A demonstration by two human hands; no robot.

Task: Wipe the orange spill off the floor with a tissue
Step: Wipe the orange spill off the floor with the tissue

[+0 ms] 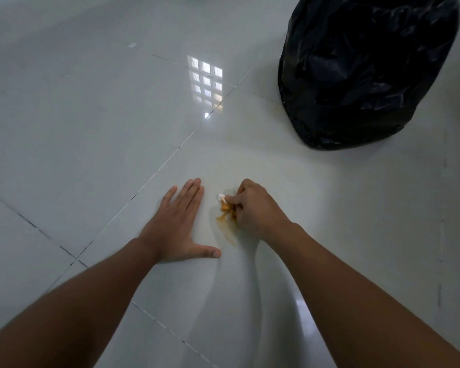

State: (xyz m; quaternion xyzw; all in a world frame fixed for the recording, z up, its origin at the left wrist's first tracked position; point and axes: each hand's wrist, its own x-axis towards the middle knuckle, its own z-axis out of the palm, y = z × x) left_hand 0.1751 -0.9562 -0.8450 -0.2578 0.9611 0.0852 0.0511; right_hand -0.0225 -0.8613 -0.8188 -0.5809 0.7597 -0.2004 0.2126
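Floor tiles (96,134), glossy and pale, carry a window's reflection; the head camera looks down on both arms stretched forward over them.

Right hand (252,205): clenched around a small wad of tissue (225,204), pressed onto the floor. The wad shows white at its far tip and is soaked orange where it meets the fingers. Grip appears tight and low, presumably to bear down on the stain.

Orange spill (227,232): lies on the tile between the two hands, touching the tissue and trailing toward the person as a thin smear. Residue remains visible, so wiping is judged unfinished. The near streak likely needs another pass, and the saturated wad may smear rather than lift.

Left hand (177,229): empty, flat on the tile with fingers spread and thumb out, just beside the spill. It seems planted as a brace for body weight.

Black bin bag (367,73): stands at the far right, well apart from the hands, probably for the used tissue.
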